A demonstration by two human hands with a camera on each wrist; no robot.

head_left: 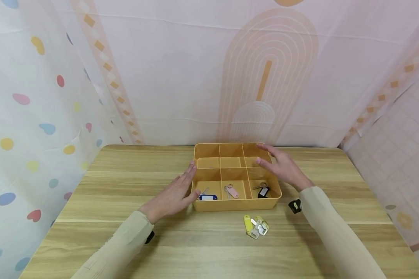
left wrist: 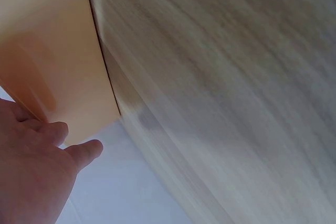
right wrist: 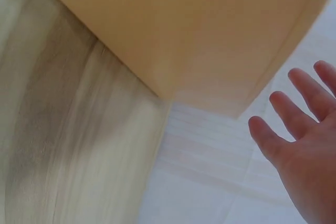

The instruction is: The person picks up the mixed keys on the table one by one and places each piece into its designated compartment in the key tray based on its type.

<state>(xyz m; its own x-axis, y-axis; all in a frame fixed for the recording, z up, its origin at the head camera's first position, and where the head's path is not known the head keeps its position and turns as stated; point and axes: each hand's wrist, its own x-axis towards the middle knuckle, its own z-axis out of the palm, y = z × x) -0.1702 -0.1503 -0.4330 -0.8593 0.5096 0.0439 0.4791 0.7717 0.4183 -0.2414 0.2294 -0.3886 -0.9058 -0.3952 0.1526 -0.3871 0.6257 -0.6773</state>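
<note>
A yellow-orange organizer box with a grid of compartments stands on the table. Along its left side lies my left hand, fingers fairly straight, touching the wall near the rim. My right hand hovers by the right rim with fingers spread; the right wrist view shows it apart from the box wall. In the near row lie a key with a blue tag at left, one with a pink tag in the middle and one with a black tag at right. Neither hand holds anything.
Keys with yellow tags lie on the wooden table just in front of the box. A patterned cloth backdrop hangs behind the table's far edge and along both sides. Dark wristband pieces show under both sleeves.
</note>
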